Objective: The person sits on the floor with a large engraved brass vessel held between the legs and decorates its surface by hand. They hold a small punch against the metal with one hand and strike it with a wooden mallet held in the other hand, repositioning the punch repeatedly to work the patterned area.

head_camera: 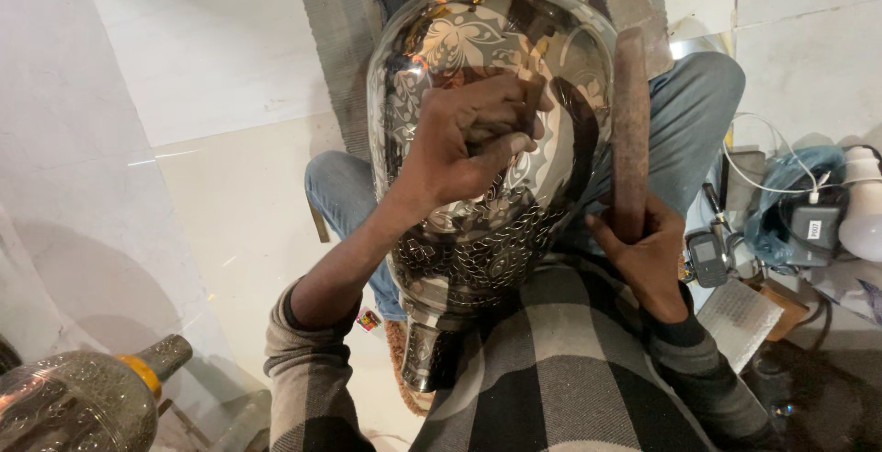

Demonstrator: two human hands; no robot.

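A large shiny metal vase [432,57] with engraved floral and scale patterns lies tilted across my lap, its neck toward me. My left hand [469,135] rests on the vase's belly, fingers closed around a small dark tool pressed against the metal. My right hand [643,250] grips the lower end of a reddish-brown wooden stick [631,112] that stands upright beside the vase's right flank.
A second engraved metal vessel [73,401] with a yellow neck band lies at bottom left. On the right sit a small black phone [707,257], a white bulb [862,213], a charger with white cable [813,222] and a blue plastic bag [781,176]. White floor tiles [211,140] spread to the left.
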